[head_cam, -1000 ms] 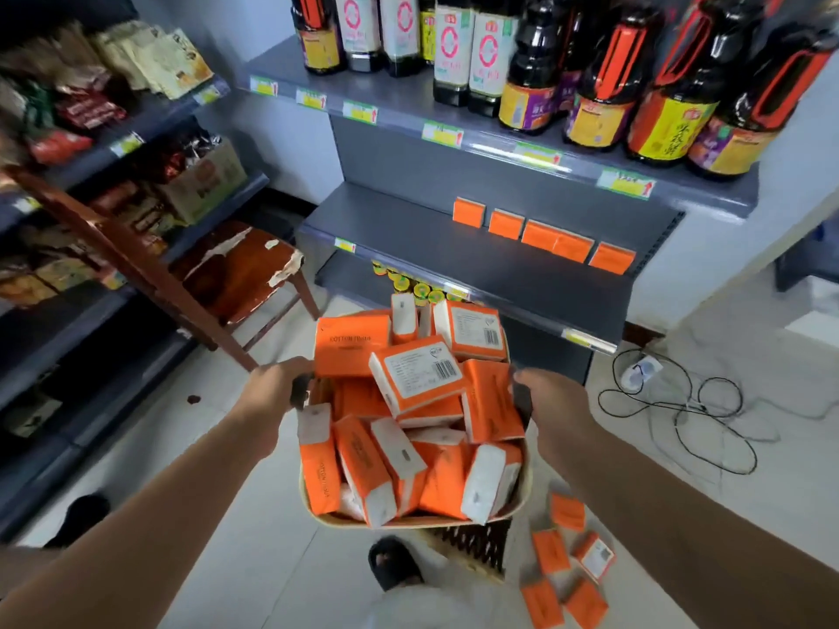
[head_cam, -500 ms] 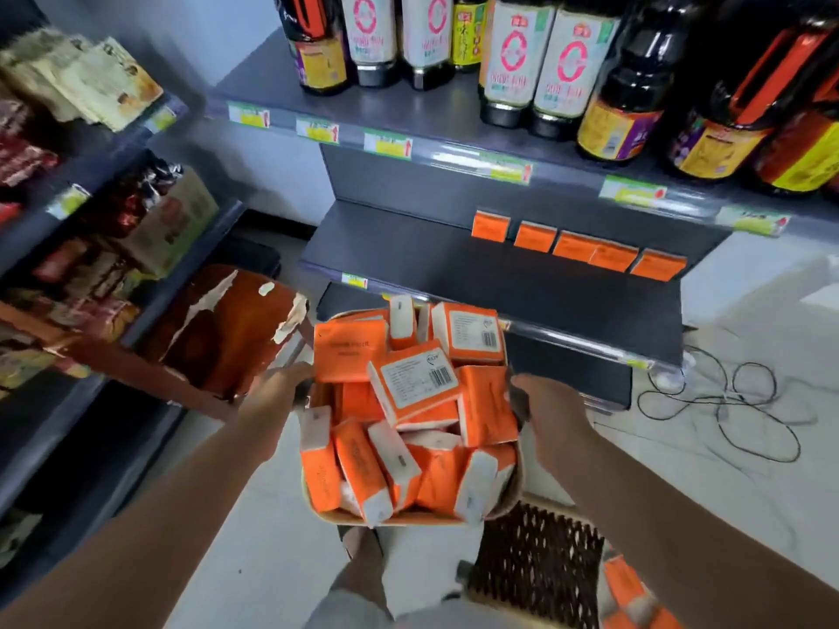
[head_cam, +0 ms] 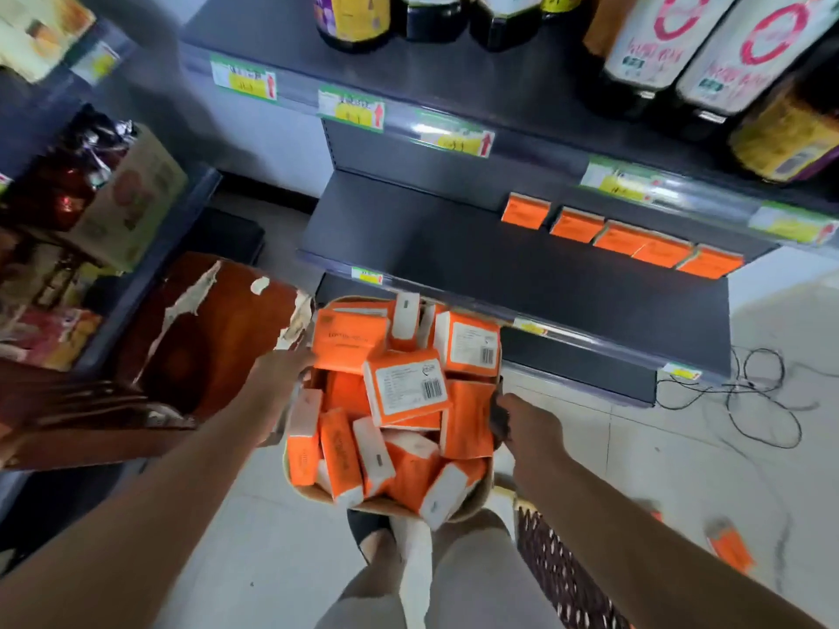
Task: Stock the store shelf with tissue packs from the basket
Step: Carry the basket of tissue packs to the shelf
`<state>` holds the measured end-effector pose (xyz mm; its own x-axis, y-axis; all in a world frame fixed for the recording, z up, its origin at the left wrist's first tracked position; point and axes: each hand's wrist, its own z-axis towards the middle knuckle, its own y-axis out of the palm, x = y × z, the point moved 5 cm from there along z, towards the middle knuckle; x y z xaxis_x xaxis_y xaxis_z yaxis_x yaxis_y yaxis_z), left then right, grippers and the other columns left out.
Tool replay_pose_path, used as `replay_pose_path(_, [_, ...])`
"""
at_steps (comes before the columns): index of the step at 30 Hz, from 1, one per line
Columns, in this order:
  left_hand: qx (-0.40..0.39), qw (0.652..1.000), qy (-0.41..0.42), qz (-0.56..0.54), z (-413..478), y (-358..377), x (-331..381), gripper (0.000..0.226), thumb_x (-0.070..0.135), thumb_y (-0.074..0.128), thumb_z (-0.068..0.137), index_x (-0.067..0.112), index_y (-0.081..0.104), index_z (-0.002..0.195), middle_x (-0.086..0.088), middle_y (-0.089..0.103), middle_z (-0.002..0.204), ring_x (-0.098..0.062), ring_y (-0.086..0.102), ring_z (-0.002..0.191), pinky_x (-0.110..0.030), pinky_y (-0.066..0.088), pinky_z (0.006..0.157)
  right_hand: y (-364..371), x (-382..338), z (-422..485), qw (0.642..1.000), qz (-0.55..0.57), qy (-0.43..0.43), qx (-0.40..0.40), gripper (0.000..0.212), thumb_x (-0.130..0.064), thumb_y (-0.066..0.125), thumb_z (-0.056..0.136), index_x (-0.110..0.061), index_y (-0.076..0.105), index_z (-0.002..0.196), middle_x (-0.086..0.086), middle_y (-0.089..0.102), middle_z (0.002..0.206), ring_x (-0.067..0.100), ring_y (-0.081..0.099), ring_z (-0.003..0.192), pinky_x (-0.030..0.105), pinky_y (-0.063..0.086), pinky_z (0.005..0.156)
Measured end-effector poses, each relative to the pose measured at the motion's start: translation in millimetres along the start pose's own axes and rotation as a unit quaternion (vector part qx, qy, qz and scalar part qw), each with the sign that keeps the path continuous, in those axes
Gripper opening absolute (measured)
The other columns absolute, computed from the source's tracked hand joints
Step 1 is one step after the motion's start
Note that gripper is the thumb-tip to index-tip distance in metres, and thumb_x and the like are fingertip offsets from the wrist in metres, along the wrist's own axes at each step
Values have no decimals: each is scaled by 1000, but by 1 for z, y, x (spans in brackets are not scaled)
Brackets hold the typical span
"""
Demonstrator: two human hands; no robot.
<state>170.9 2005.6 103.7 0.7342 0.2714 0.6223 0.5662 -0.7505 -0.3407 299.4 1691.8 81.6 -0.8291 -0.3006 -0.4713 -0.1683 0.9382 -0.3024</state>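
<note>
1. A person carries a basket [head_cam: 454, 515] heaped with orange tissue packs [head_cam: 406, 388] in front of a dark grey shelf [head_cam: 454, 265], both bare arms stretched forward.
2. The left hand [head_cam: 283, 372] is closed on the basket's left rim, its grip wrapped over the edge with the fingers mostly hidden behind the packs.
3. The right hand [head_cam: 526, 424] is clamped on the right rim, curled around a dark handle (only partly visible).
4. The packs lie jumbled in the basket, some flat with barcode labels up, others on end showing white sides; the pile rises above the rim.
5. Five shelved packs [head_cam: 622, 236] stand in a row along the back right edge of the shelf, side by side and touching or nearly so; the rest of the shelf board is bare.
6. The basket's far edge sits just in front of the shelf's front lip, near its left corner.
7. Dark bottles [head_cam: 644, 47] line the tier above, over a strip of price tags [head_cam: 352, 106].
8. A worn brown chair [head_cam: 199, 329] stands to the left of the basket; a black cable [head_cam: 762, 401] coils on the tiled floor [head_cam: 681, 469] at right, where a loose pack [head_cam: 728, 549] lies.
</note>
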Motion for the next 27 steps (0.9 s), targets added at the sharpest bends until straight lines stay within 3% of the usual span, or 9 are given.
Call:
replay_pose_path(3, [-3, 1000, -23, -6, 38, 3, -6, 23, 19, 61, 97, 19, 52, 76, -8, 44, 67, -18, 41, 57, -32, 33, 59, 27, -6, 26, 1000, -27, 6, 15, 17, -29, 75, 89, -12, 71, 91, 7, 76, 87, 24, 70, 82, 36, 53, 69])
replay_pose_path(7, [23, 998, -41, -33, 89, 18, -19, 11, 20, 66, 94, 18, 59, 86, -12, 51, 81, -22, 48, 75, -35, 36, 69, 58, -12, 71, 999, -27, 38, 25, 23, -28, 79, 84, -8, 72, 94, 7, 76, 81, 25, 71, 81, 41, 58, 78])
replay_pose_path(10, [63, 996, -53, -32, 129, 38, -47, 25, 23, 77, 81, 11, 56, 75, -9, 53, 68, -24, 52, 69, -35, 38, 63, 85, -7, 116, 997, -26, 76, -14, 26, -21, 81, 82, -3, 70, 96, 14, 77, 83, 24, 72, 78, 32, 53, 63])
replay_pose_path(13, [114, 992, -61, -7, 180, 63, -85, 32, 39, 77, 71, 12, 65, 81, -5, 68, 73, -29, 63, 73, -39, 47, 69, 106, 6, 196, 993, -79, 63, -61, 55, -37, 86, 44, -3, 76, 86, 15, 77, 79, 28, 75, 82, 40, 60, 81])
replay_pose_path(15, [124, 990, -66, 2, 215, 81, -108, 29, 44, 75, 78, 18, 67, 86, -6, 70, 79, -31, 66, 80, -39, 49, 72, 117, 24, 257, 989, -115, 43, -84, 40, -42, 78, 37, -11, 76, 61, 11, 74, 72, 26, 72, 80, 41, 57, 90])
replay_pose_path(17, [134, 989, -61, -11, 245, 97, -126, 30, 49, 72, 80, 20, 69, 87, -7, 71, 80, -32, 67, 81, -38, 50, 70, 130, 24, 278, 986, -134, 45, -88, 25, -42, 79, 44, -19, 69, 42, 7, 68, 63, 26, 68, 82, 41, 52, 90])
replay_pose_path(19, [138, 989, -52, -22, 276, 113, -146, 24, 44, 72, 86, 21, 70, 92, -8, 71, 86, -30, 65, 84, -40, 50, 73, 143, 19, 287, 985, -145, 43, -86, 41, -30, 79, 71, -16, 61, 36, 3, 58, 51, 27, 60, 79, 43, 49, 89])
replay_pose_path(22, [137, 989, -37, -29, 322, 138, -173, 22, 38, 72, 88, 17, 71, 93, -8, 71, 87, -30, 65, 86, -38, 47, 71, 160, 24, 326, 983, -161, 37, -80, 37, -12, 72, 86, -15, 58, 52, 0, 52, 45, 23, 53, 68, 42, 52, 85])
replay_pose_path(27, [169, 983, 21, -68, 366, 172, -215, 24, 36, 67, 92, 13, 74, 90, -7, 71, 86, -27, 63, 82, -39, 47, 75, 177, 59, 388, 978, -167, 25, -123, 12, -11, 68, 91, -5, 69, 81, 22, 75, 87, 30, 70, 92, 42, 52, 97])
